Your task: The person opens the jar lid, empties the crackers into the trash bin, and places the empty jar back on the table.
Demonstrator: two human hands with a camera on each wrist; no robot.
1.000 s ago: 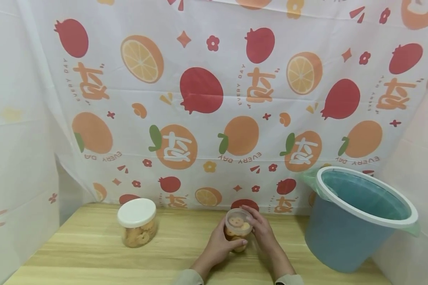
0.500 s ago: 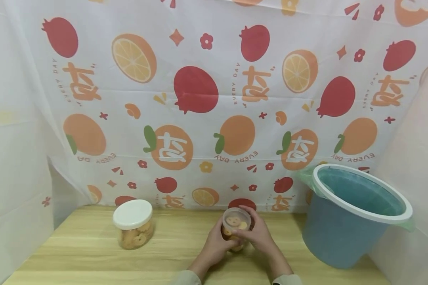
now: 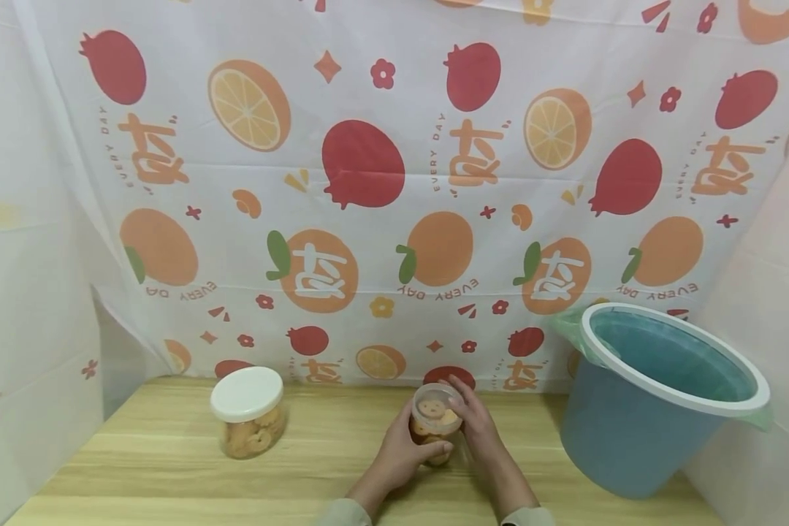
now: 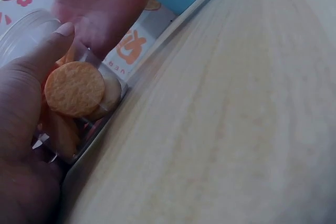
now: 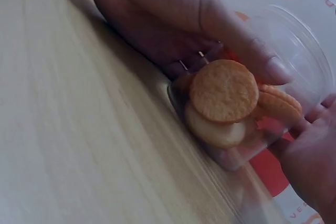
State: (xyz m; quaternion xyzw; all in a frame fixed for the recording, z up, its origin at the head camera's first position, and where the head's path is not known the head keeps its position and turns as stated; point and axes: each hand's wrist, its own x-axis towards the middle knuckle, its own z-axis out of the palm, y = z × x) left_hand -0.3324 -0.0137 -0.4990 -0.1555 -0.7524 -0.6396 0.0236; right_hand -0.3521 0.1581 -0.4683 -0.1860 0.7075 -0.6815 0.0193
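A small clear jar of round biscuits (image 3: 426, 429) stands on the wooden table, leaning slightly in the wrist views, under a translucent lid (image 3: 435, 403). My left hand (image 3: 401, 446) grips the jar's body, its thumb across the front. At the lid's right edge my right hand (image 3: 480, 424) rests with loosely spread fingers, one reaching round behind the rim. Through the clear wall, an orange-brown biscuit (image 4: 75, 89) shows in the left wrist view. The right wrist view also has a round biscuit (image 5: 224, 91) behind the wall, with the left thumb close above it.
A wider jar of cookies (image 3: 253, 435) with a white lid (image 3: 246, 394) stands on the left of the table (image 3: 191, 482). A blue-grey bin (image 3: 624, 431) with a white rim and green liner stands on the right. A fruit-print cloth (image 3: 375, 256) hangs behind.
Half a second ago the right thumb swung across the jar's front with the hand wrapped round the lid. Now that hand has turned back to the lid's right side. The left hand keeps its grip.
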